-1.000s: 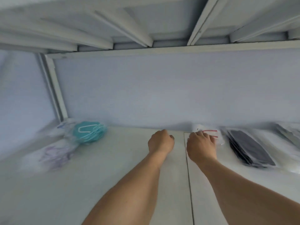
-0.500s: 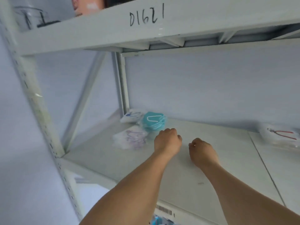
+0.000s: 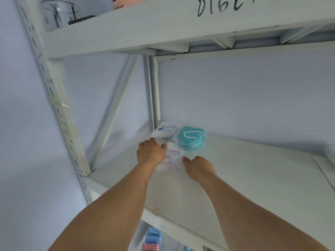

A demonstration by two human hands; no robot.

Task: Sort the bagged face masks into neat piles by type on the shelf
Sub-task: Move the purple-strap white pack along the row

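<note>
Both hands reach onto the white shelf [image 3: 235, 178]: the left hand [image 3: 150, 153] lies knuckles-up with fingers bent on the left edge of a clear bagged mask with purple loops [image 3: 172, 159], the right hand [image 3: 198, 166] touches its right edge, and I cannot tell whether either grips it. The shelf stands against a pale wall, under an upper shelf [image 3: 145, 28] marked in black. Behind the blurred bag lie a teal bagged mask stack [image 3: 192, 140] and a blue-looped bagged mask [image 3: 165, 132].
</note>
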